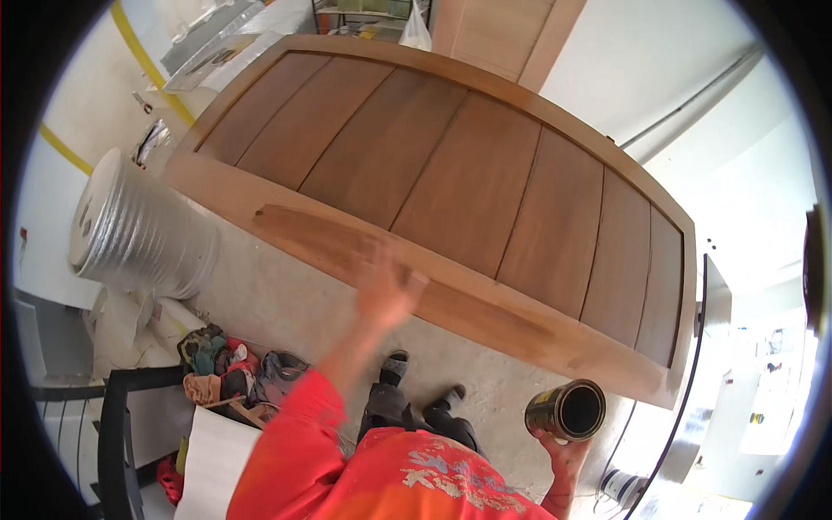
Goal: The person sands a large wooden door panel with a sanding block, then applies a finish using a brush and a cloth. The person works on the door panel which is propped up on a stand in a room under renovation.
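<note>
A large wooden panelled door lies in front of me, its recessed panels stained brown and its frame lighter. Along the near frame rail runs a darker wet-looking streak. My left hand is over that rail, at the streak. Motion smears its fingers, so I cannot make out whether anything is in them. Low on the right, my right hand grips a round, open-topped metal can from below. The can is tilted and dark inside; its contents are hard to see.
A big roll of silvery wrap stands at the left. Below it lies a heap of rags and clothes beside a black frame. My feet are on the concrete floor. Another wooden door is at the back.
</note>
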Motion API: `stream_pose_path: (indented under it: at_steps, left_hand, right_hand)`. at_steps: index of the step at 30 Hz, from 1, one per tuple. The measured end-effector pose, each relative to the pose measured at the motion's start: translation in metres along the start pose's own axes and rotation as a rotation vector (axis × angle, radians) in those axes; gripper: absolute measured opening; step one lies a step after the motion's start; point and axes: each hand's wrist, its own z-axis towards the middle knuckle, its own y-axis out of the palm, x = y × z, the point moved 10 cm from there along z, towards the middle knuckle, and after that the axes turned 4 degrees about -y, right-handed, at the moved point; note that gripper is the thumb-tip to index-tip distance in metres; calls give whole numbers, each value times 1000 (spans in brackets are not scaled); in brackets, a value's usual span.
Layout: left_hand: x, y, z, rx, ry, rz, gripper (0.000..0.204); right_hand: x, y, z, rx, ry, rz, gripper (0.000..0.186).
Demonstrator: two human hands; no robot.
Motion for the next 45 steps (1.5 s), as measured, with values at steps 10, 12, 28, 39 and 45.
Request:
stream_pose_path:
  at_steps: [10,12,28,39,45]
  left_hand:
    - [62,23,-15,-139,257,-149,73]
    - [-80,-12,46,-14,17,47,69]
    - [56,9,-52,-79,426,-79,76]
    - [-405,-160,137,116,-93,-131,71]
    - [-669,-238,218,250,-417,56,77]
  right_hand:
    - [23,-15,-8,29,3,-37,75]
    - [20,-16,-5,-13,-44,-85,78]
    - [-47,93,12,-144,-238,-24,88]
    - [-136,326,12,-160,-228,4,75]
    - [-189,450,-27,-135,-115,95,80]
